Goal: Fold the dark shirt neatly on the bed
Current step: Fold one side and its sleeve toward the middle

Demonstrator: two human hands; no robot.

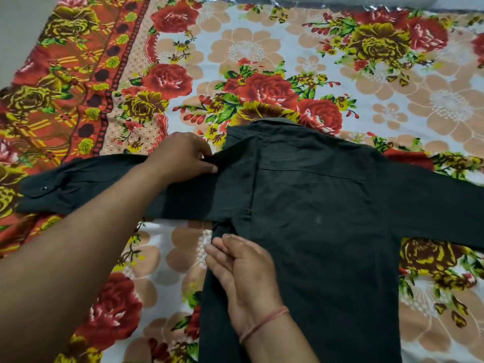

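The dark shirt [314, 205] lies back side up on the flowered bedsheet [262, 48], collar pointing away from me. Its left sleeve [78, 187] stretches out flat to the left, and the right sleeve [440, 195] runs off the right edge. My left hand [183, 155] pinches the fabric at the left shoulder seam, where the sleeve meets the body. My right hand [243, 271] lies flat with fingers together on the shirt's left side edge, below the armpit, pressing it down. A pink thread band circles that wrist.
The sheet's orange patterned border [65, 87] covers the left part of the bed. A grey floor or wall strip [15, 35] shows past the far left edge, and a shiny strip [262, 1] runs along the far edge.
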